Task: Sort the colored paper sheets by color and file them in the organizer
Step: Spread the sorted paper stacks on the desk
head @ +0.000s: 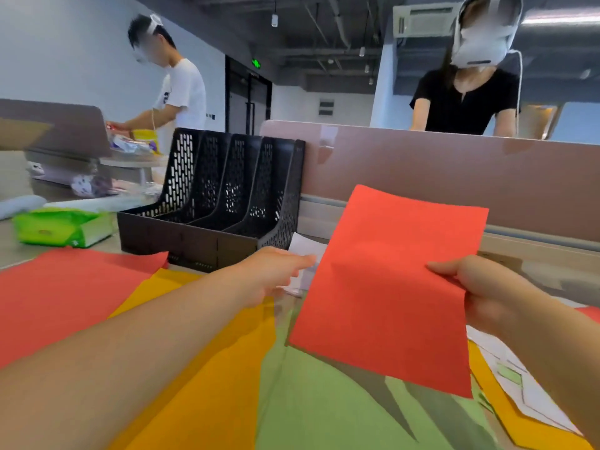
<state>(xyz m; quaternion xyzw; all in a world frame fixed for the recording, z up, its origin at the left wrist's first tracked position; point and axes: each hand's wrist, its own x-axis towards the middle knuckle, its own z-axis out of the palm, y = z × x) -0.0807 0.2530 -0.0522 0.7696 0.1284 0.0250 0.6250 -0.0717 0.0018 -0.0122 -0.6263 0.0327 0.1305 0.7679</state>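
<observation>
The right hand (480, 287) pinches a red sheet (389, 287) up in the air, near the organizer (211, 203). The left hand (276, 271) reaches toward its edge, fingers out straight. Next it likely must slide into an empty slot.

A dusky pink partition (454, 177) runs along the far edge of the table (552, 264); a person in black (467, 105) stands behind it; at left, a white wall (65, 43) and a second table (130, 161) with a person in white (185, 89); beyond, a dark double door (248, 102) under a green exit sign (256, 63); the dark ceiling (324, 27) carries bare pipes, small hanging lamps (274, 19) and an air-conditioning unit (422, 19).
</observation>
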